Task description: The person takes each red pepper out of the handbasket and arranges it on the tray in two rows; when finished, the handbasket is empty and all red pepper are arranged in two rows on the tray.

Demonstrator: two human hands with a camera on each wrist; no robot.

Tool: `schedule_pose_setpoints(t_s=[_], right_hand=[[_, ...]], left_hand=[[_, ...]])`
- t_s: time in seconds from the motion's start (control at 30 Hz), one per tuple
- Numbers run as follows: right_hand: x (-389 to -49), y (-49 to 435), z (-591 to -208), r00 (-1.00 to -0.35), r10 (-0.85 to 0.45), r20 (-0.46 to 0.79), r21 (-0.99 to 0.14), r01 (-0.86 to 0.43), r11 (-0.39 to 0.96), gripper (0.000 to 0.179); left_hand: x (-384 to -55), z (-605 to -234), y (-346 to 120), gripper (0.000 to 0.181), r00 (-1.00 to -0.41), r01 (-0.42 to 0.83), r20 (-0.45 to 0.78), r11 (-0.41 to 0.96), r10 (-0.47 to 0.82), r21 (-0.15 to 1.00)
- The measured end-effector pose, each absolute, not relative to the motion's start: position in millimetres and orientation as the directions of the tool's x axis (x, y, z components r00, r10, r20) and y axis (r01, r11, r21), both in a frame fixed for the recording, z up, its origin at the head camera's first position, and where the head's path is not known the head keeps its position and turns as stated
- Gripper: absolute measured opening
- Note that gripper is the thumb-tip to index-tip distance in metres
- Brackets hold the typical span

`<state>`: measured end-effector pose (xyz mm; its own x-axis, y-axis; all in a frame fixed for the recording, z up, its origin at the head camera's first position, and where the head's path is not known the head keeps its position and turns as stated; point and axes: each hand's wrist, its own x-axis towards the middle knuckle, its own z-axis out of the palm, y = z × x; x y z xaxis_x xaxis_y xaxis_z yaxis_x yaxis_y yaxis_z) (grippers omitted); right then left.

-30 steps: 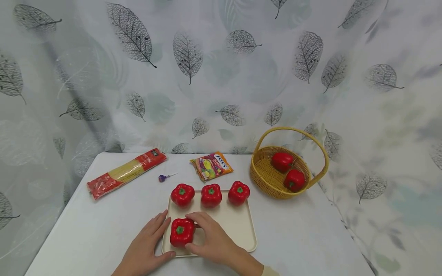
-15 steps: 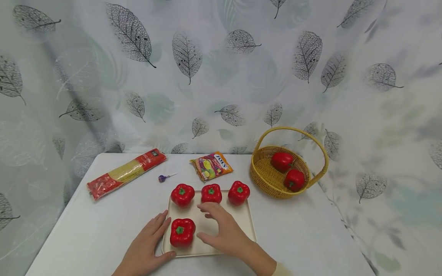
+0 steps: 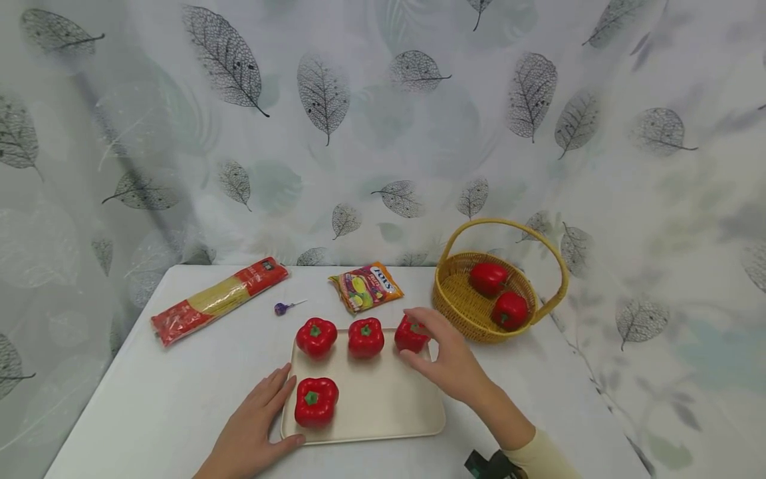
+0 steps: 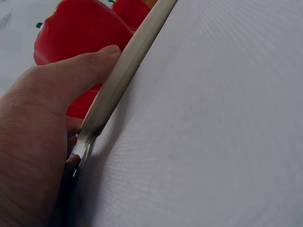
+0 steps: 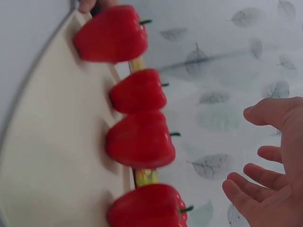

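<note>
A cream tray (image 3: 383,409) bears several red bell peppers. One pepper (image 3: 316,402) sits at its front left; along the back edge stand the left pepper (image 3: 316,337), the middle pepper (image 3: 366,337) and the right pepper (image 3: 409,336). My left hand (image 3: 254,426) rests at the tray's front left corner, fingers along the left rim, thumb at the front rim. At the back right corner, my right hand (image 3: 449,362) reaches over the right pepper, partly covering it. In the right wrist view this right hand (image 5: 270,175) is spread, with nothing between thumb and fingers.
A wicker basket (image 3: 463,326) with a tall handle stands at the back right, holding two more red peppers (image 3: 488,279). Behind the tray lie a candy bag (image 3: 366,287), a lollipop (image 3: 281,309) and a red and yellow pasta packet (image 3: 218,301). A leaf-patterned curtain (image 3: 383,133) hangs behind the table.
My right hand has let go of the front left pepper and moved right and back to the back right pepper. The left hand and the peppers have stayed put.
</note>
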<state>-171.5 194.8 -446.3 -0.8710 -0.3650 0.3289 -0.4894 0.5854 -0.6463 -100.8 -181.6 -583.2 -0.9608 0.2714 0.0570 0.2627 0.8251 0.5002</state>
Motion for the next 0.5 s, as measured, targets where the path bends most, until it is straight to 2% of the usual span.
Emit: schedule_pose_setpoints(t_s=[0.23,0.5], right_hand=[[-190,225,-444,-0.884,-0.311,0.349,-0.640,-0.468,0.610,0.069],[-211,265,-435,-0.876,-0.258,0.408,-0.609,-0.471,0.638,0.059]], left_hand=[[-101,-583,-182,0.108,-0.963,0.252,0.047,0.825,0.266,0.506],[-102,-586,-183,0.108,-0.963,0.250,0.041,0.830,0.265,0.500]])
